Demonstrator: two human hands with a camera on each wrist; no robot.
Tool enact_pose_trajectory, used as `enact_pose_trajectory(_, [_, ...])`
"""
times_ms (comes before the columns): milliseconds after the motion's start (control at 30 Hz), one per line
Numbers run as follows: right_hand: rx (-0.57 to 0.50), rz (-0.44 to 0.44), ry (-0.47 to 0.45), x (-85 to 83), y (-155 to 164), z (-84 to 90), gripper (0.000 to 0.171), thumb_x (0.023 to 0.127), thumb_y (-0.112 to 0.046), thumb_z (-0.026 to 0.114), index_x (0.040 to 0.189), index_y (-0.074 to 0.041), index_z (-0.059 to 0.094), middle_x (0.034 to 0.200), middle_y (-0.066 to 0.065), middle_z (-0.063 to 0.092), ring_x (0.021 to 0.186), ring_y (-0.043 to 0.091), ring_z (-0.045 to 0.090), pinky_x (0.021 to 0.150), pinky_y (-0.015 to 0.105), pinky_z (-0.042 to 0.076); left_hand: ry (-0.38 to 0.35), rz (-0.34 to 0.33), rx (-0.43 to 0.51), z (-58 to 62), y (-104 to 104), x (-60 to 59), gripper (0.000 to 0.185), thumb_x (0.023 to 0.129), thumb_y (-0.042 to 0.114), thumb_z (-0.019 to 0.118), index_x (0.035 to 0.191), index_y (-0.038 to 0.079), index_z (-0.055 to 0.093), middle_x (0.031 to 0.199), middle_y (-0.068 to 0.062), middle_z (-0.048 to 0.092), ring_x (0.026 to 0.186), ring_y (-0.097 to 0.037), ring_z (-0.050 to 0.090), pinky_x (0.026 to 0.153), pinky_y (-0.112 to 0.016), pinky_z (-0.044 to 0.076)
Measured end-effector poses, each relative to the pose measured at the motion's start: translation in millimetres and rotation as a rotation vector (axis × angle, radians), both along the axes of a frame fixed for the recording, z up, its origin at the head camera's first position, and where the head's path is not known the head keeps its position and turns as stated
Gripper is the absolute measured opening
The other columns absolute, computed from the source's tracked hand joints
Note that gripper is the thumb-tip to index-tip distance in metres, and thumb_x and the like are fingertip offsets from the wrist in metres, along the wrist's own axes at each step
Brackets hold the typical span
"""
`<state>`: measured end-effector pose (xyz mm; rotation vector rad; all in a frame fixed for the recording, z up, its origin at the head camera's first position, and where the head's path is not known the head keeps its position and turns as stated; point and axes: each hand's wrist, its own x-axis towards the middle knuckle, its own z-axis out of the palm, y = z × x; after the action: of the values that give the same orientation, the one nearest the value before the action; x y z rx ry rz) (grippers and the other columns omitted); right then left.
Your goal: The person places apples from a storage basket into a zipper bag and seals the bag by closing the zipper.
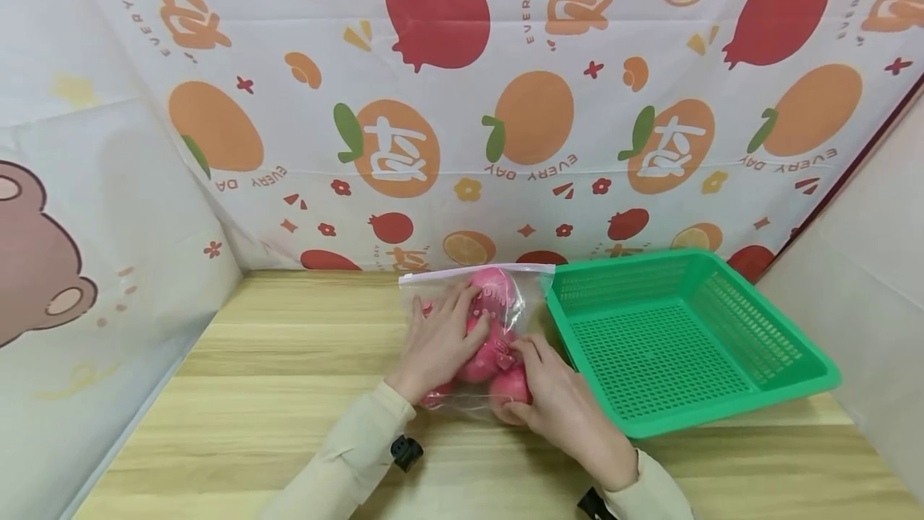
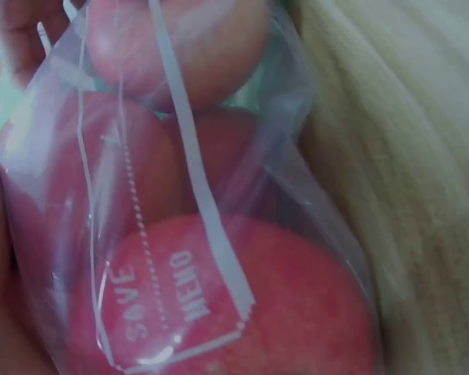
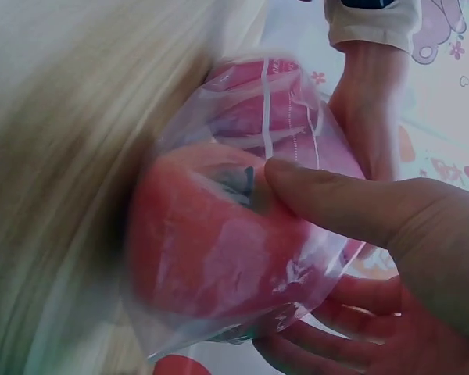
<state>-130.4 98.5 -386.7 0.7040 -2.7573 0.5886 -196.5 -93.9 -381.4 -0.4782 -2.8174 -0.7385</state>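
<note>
A clear zip bag point(image 1: 531, 289) lies on the table with several red-pink apples inside. One apple point(image 2: 242, 305) shows large in the left wrist view, behind white print reading SAVE and MEMO. My left hand point(image 1: 442, 345) rests on top of the bag, fingers spread and fairly straight. Through the plastic, my right hand point(image 1: 561, 398) grips an apple point(image 3: 211, 258) at the bag's lower right. In the right wrist view its thumb presses the near side while the fingers reach round beyond. The bag's zip edge, with a small slider at its left end, points away from me.
Right of the bag stands a green plastic basket point(image 1: 729, 406), its left rim close to the bag's top right corner. Beneath is a wood-grain table point(image 1: 289, 408). A fruit-printed cloth point(image 1: 462, 127) hangs behind it, with pale cloth walls at both sides.
</note>
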Motion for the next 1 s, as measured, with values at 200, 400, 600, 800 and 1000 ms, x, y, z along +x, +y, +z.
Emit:
enact_pose_trajectory(200, [-0.050,-0.031,-0.039,6.2,1.7,3.9,0.063,0.071,-0.023,0.095,0.118,0.001,0.060,0.111,0.009,0.060,0.092,0.019,0.064,0.079,0.038,0.059,0.048,0.005,-0.028,0.8,0.6,2.3,0.055,0.103,0.045,0.044,0.147,0.013,0.048,0.162,-0.007,0.040,0.149,-0.033,0.037,0.115,-0.077,0.009])
enact_pose_trajectory(400, [0.008,-0.035,-0.030,11.8,3.3,5.3,0.053,0.071,-0.020,0.094,0.110,0.000,0.064,0.103,0.008,0.064,0.086,0.018,0.064,0.073,0.037,0.057,0.061,0.007,-0.082,0.1,0.2,6.7,0.053,0.102,0.043,0.043,0.143,0.011,0.051,0.159,-0.008,0.042,0.148,-0.033,0.038,0.113,-0.079,0.013])
enact_pose_trajectory(600, [0.059,0.005,-0.011,13.7,7.0,5.6,0.052,0.071,-0.017,0.094,0.110,0.000,0.064,0.100,0.006,0.061,0.085,0.016,0.062,0.074,0.034,0.057,-0.011,0.033,-0.058,-3.7,2.2,15.9,0.059,0.105,0.053,0.041,0.146,0.013,0.050,0.163,-0.008,0.036,0.151,-0.035,0.034,0.116,-0.076,0.010])
enact_pose_trajectory(800, [0.113,0.075,-0.058,13.1,14.8,15.3,0.057,0.070,-0.017,0.094,0.114,0.000,0.063,0.101,0.003,0.060,0.087,0.016,0.061,0.077,0.035,0.058,-0.014,-0.027,-0.046,1.0,-4.4,24.0,0.066,0.102,0.058,0.045,0.151,0.015,0.047,0.163,-0.012,0.037,0.151,-0.037,0.031,0.117,-0.075,0.009])
enact_pose_trajectory(1000, [0.152,0.111,-0.203,10.6,23.3,38.5,0.050,0.078,-0.017,0.089,0.119,-0.003,0.064,0.105,0.003,0.062,0.091,0.017,0.061,0.079,0.040,0.058,-0.015,-0.077,-0.037,4.9,-22.4,26.2,0.068,0.102,0.058,0.048,0.156,0.018,0.042,0.163,-0.010,0.038,0.153,-0.034,0.030,0.120,-0.071,0.008])
